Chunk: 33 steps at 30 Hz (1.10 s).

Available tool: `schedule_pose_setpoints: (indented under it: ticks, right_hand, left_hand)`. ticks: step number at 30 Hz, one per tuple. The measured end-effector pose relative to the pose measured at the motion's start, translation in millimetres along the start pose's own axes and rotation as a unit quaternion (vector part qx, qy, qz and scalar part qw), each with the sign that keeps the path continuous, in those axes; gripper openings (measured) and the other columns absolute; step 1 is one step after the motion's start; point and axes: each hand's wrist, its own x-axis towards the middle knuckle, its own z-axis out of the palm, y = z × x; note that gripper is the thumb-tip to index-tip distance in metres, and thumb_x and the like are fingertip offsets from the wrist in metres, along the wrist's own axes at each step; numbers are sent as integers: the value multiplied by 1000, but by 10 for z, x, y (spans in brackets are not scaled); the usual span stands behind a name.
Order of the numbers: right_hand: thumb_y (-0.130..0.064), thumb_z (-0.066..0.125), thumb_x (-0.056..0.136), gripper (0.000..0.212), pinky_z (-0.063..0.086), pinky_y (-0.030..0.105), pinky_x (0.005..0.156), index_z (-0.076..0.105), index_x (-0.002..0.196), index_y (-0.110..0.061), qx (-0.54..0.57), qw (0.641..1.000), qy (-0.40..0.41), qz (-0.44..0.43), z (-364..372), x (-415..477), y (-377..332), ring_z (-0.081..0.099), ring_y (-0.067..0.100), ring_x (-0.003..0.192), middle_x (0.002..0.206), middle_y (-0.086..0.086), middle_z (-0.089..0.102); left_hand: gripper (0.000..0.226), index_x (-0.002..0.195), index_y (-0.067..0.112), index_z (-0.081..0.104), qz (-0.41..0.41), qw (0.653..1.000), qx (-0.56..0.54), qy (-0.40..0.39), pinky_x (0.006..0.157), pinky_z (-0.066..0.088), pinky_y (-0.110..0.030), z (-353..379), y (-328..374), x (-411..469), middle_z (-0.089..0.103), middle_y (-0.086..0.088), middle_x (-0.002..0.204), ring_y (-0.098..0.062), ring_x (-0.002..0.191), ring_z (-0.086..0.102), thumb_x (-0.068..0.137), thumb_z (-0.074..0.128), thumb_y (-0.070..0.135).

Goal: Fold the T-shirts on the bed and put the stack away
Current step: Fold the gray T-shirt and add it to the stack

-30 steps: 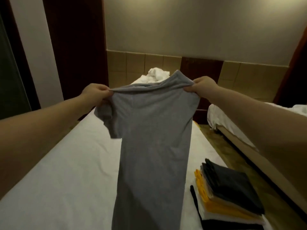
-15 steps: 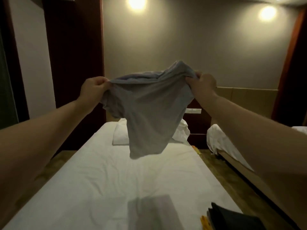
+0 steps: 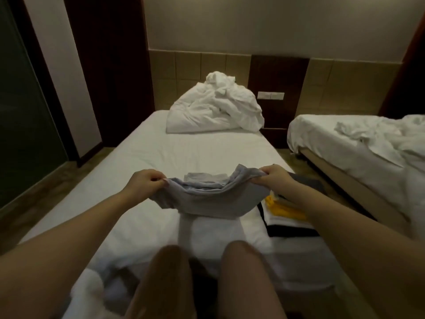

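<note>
A white-sheeted bed fills most of the view, running away toward a panelled headboard wall. A second bed stands to its right, apart from it, its white covers rumpled. At the head of the near bed sits a crumpled heap of white bedding.

The grey T-shirt is in the middle of the bed, held up by its top edge. It sags in a shallow curve between the two grips, and a paler strip of it lies flat on the sheet below, reaching toward the person's knees. More grey cloth shows on the sheet just beyond the raised edge.

Just to the right of the T-shirt, near the bed's right edge, lies the stack of folded shirts – dark on top, yellow, white and black beneath – partly hidden by the right forearm.

The left hand pinches the T-shirt's left end; the right hand pinches its right end – the two well apart, fingers curled round the cloth.
</note>
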Motion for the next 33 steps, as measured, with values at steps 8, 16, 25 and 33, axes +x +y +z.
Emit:
schedule_pose_setpoints:
  ticks: [8,16,25,33]
  right_hand:
    - [-22,70,83,31,35,27,60,51,59,-18,-122,987,-49,-87,-21,-583,194,45,10,60,57,-2,46]
    - [-30,54,73,17,36,29,47,63,67,-17,-364,891,54,-266,680,-1505,870,55,25,46,56,2,57]
    - [-37,50,78,24,27,28,65,63,72,-18,-333,904,110,-246,985,-1910,1306,56,23,60,66,-2,61]
    - [-32,60,79,28,43,27,80,66,105,-22,-199,969,-22,-143,981,-2082,1309,55,11,93,99,-9,64]
  left_hand:
    - [16,82,17,69,-12,1000,-15,-6,64,53,-31,153,-188,-632,66,-3,73,-23,71,64,91,56,18]
    - [14,67,9,68,-18,996,68,-61,60,35,-22,719,-721,-1520,64,-5,65,-18,68,58,80,69,7]
    - [32,63,29,57,-83,996,5,-13,68,45,-33,971,-1030,-1712,64,-2,67,-22,68,60,81,67,5]
    - [26,66,30,56,-104,994,30,-29,65,38,-28,1050,-1039,-1759,62,5,70,-18,73,58,84,64,14]
